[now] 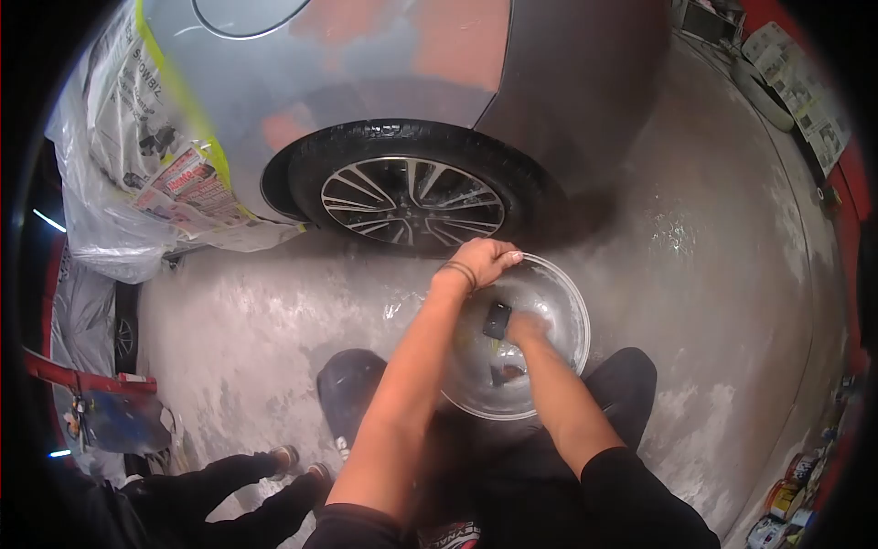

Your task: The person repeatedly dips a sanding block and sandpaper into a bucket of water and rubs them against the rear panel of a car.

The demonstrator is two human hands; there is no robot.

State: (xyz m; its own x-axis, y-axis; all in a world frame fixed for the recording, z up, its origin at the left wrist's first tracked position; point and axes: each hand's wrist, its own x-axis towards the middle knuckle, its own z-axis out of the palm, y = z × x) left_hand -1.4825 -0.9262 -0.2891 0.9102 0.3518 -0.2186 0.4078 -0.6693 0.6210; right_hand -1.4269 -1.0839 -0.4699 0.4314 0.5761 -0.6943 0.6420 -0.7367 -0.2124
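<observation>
A shiny metal bowl (578, 366) is in front of me between my knees, below the car wheel. My left hand (489, 260) is closed on its far rim, with the thumb over the edge. Inside the bowl is my right hand (532, 326), its fingers blurred and partly hidden, so I cannot tell what they hold. A black rectangular thing (497, 320) shows right beside that hand's wrist. Lower in the bowl, dark and yellowish patches overlap the shiny wall.
Ahead stands a grey car panel (366, 64) with reddish patches, above a wheel (412, 203). Newspaper and plastic masking (165, 174) cover the car's left side. Another person's legs (229, 485) are at lower left. Several cans (785, 499) stand at lower right on the wet, stained floor (713, 274).
</observation>
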